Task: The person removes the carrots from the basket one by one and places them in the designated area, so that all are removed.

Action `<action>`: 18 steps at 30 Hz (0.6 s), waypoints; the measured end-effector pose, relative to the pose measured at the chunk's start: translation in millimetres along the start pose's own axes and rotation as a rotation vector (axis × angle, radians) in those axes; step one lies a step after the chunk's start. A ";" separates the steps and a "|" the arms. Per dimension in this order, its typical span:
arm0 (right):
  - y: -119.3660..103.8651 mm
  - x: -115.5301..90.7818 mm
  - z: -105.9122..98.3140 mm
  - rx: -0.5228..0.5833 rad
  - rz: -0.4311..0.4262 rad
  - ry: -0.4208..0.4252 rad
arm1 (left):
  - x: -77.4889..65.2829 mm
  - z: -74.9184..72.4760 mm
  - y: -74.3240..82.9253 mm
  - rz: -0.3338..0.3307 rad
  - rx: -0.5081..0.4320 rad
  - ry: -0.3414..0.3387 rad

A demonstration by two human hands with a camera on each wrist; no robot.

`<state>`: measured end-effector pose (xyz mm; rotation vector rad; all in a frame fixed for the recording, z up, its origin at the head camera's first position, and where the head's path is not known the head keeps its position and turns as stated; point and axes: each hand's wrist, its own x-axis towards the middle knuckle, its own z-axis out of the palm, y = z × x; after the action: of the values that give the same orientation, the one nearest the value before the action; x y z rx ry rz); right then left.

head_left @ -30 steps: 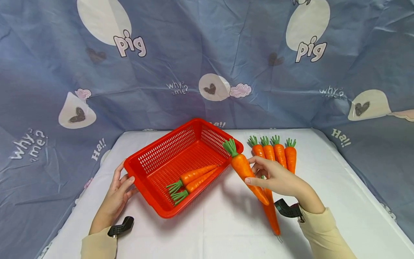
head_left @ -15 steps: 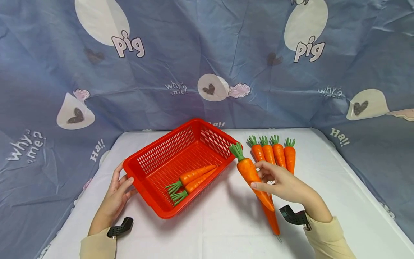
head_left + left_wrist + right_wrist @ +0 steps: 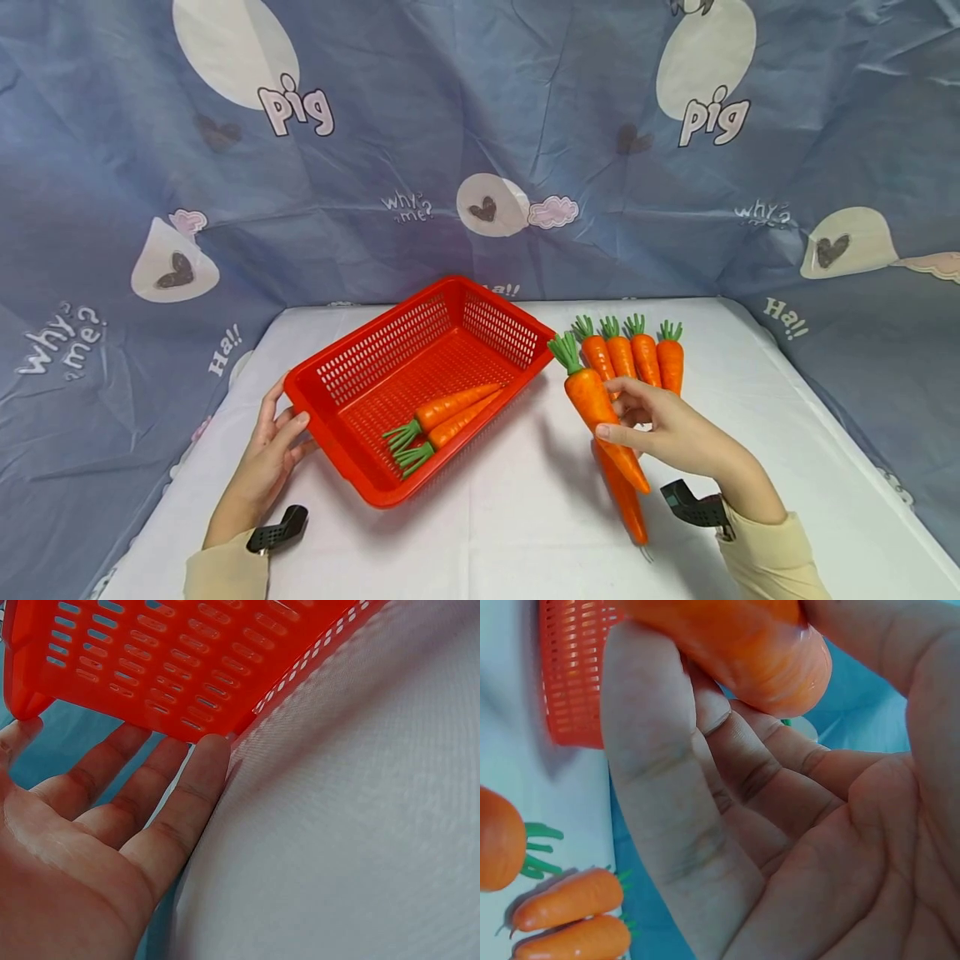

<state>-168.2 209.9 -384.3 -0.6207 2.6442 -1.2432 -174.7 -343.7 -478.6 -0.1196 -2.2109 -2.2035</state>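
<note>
My right hand [image 3: 671, 429] pinches an orange carrot [image 3: 588, 396] with green stalks, raised at a tilt above the white table. In the right wrist view, the thumb and fingers hold that carrot [image 3: 742, 645] at the top. My left hand [image 3: 270, 450] holds the near-left corner of a red plastic basket [image 3: 337, 446], thumb at the rim. The left wrist view has the fingers [image 3: 176, 806] against the basket's slotted wall [image 3: 165, 667]. Two carrots [image 3: 453, 408] lie inside the basket. Another carrot [image 3: 622, 500] lies on the table, partly hidden under the held one.
Several carrots lie in a row at the back right, the rightmost carrot [image 3: 671, 362] slightly apart. White cloth covers the table [image 3: 525, 533]. A blue printed curtain [image 3: 420, 100] hangs behind and at the sides.
My right hand has moved right and slightly toward me with the carrot, away from the basket's right end. My left hand and the basket have stayed put.
</note>
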 end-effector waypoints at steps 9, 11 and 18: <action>6.2 -8.3 -1.0 0.067 0.026 0.006 | 0.7 -0.7 -0.5 -0.011 0.003 -0.003; 7.5 -9.9 -1.5 0.064 0.023 0.007 | 1.0 -1.2 -0.7 -0.005 -0.004 -0.009; 14.4 -17.2 -4.2 0.093 0.113 0.032 | 0.8 -1.0 -1.7 -0.004 -0.009 -0.009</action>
<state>-158.3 228.4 -393.3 -0.4344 2.5884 -1.3446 -175.6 -344.6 -480.3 -0.1256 -2.2074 -2.2194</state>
